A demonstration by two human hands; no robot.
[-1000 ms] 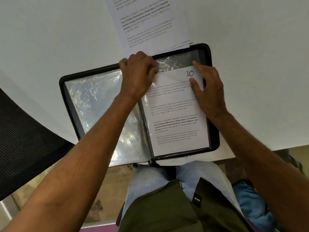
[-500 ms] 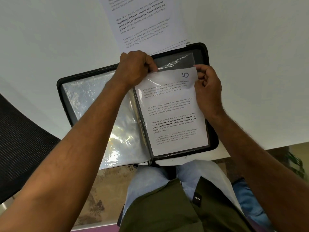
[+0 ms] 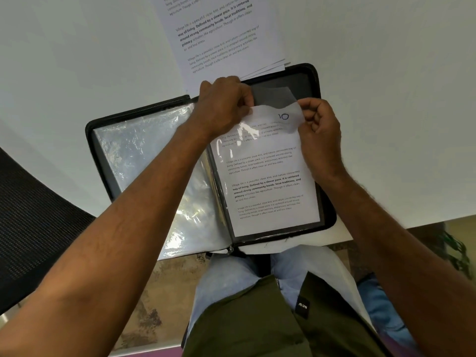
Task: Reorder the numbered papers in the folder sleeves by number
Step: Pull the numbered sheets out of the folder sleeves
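Now fingers [image 3: 307,109] pinching sleeve [image 3: 270,97]

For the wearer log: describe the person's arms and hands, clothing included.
Both forearms are bare, with no sleeves, watch, rings or gloves in view on the left hand or the right hand. Fine hair shows on the right forearm. Lower down: an olive-green garment and light blue trousers.

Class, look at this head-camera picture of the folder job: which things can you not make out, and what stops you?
- Numbers on the loose papers, head view: cut off by the top edge.
- First lines of paper 10: blurred by sleeve glare and covered by the left hand.
- Fingertips of the right hand: curled under.
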